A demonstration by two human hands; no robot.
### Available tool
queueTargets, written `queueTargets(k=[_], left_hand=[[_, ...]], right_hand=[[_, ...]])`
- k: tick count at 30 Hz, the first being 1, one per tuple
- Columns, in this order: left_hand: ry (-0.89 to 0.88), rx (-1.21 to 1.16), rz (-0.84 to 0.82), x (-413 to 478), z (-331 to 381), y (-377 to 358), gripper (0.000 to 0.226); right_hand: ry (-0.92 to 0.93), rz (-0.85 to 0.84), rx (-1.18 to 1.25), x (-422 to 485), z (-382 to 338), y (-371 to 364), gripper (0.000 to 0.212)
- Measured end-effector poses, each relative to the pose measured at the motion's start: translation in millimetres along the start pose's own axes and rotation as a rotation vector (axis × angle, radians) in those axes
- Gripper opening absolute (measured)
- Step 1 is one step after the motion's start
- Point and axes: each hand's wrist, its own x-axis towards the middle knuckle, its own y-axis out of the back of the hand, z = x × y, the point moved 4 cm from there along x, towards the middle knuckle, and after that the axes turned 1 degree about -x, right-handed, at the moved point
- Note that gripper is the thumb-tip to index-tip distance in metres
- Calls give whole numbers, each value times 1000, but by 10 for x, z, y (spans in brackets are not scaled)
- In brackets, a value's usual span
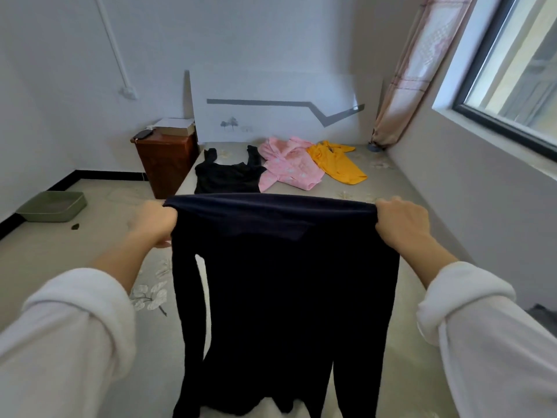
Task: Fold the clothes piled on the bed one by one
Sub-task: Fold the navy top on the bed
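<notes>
1. The left hand (153, 224) grips the left end of the dark garment's (286, 282) top edge; its fingers are curled into the cloth and mostly hidden by it
2. The right hand (404, 221) grips the right end of the same edge, knuckles up and fingers curled over the fold
3. The garment is in the air above the near part of the bed (416, 206). Its top edge is stretched taut between the two hands and runs across the bed's width
4. Its long axis runs straight down from that edge. The body and a loose strip on the left side hang toward the near end of the bed, and the bottom goes out of view
5. Both hands are level and equally near, one at each corner, so neither leads
6. On the bed's far half lie a black top (229, 176), a pink piece (289, 167) and a yellow piece (337, 159), all unfolded. Bare bed lies between them and the hands
7. My judgement: the step in hand is spreading this garment out for folding. The next move turns on tipping the hanging length flat along the bed, top edge toward the far end, short of the black top
</notes>
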Motion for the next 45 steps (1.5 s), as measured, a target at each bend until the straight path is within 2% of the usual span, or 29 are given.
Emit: queueTargets(k=[1,2,3,5,6,7,9,10,12,15,18,21,25,30,32,34,36,38,39,40,41,42,43,45], left_hand=[[112,-200,-93,36,10,-99,20],[134,-317,-175,88,65,-191,22],[99,-401,-230,144,160,-268,25],[-15,-573,-203,265,382,-351,28],[-59,-648,-162,314,496,-369,28],[-86,-703,-122,339,591,-380,27],[-154,-721,-15,358,673,-351,22],[-251,-660,41,357,672,-322,21],[-482,-566,94,304,556,-282,33],[-648,-422,110,236,127,-340,50],[-593,-181,152,86,-501,-563,60],[-554,-22,119,-202,-1168,-874,56],[-353,233,-77,-445,-2128,-1381,53],[3,430,-391,-834,-3205,-2050,64],[53,425,-471,-960,-3518,-2269,70],[61,314,-474,-1110,-3741,-2433,74],[161,134,-376,-1284,-3923,-2523,74],[354,-75,-180,-1472,-4095,-2577,49],[459,-178,-95,-1567,-4159,-2611,31],[574,-289,-58,-1650,-4203,-2671,18],[699,-406,-69,-1724,-4240,-2762,10],[812,-515,-126,-1790,-4248,-2865,9],[886,-593,-202,-1838,-4238,-2959,10],[895,-626,-347,-1886,-4162,-3073,8]], right_hand=[[-75,-19,70,76,20,-41,21],[-199,-71,255,156,54,-79,22],[-350,-150,538,233,80,-127,23],[-626,-282,1218,331,9,-174,25],[-674,-239,1427,399,-23,-160,28],[-656,-146,1533,474,-41,-135,31],[-492,115,1406,528,-19,-36,34],[-391,229,1275,491,9,15,34],[-223,343,1080,365,58,8,40],[-115,353,882,122,120,-253,54],[-94,290,781,-239,145,-678,57],[-87,150,711,-649,105,-1155,58],[-135,-88,662,-1203,-3,-1919,54],[-180,-543,519,-1980,-177,-3085,56],[-171,-704,467,-2296,-240,-3476,61],[-232,-789,571,-2608,-326,-3741,65],[-463,-765,865,-2915,-406,-3903,73],[-839,-672,1015,-3213,-426,-4035,76],[-1026,-647,1048,-3355,-440,-4090,67],[-1190,-656,1108,-3476,-481,-4156,49],[-1317,-697,1207,-3565,-562,-4206,29],[-1384,-753,1301,-3610,-666,-4225,19],[-1389,-795,1371,-3617,-756,-4247,16],[-1290,-829,1460,-3564,-903,-4263,13]])
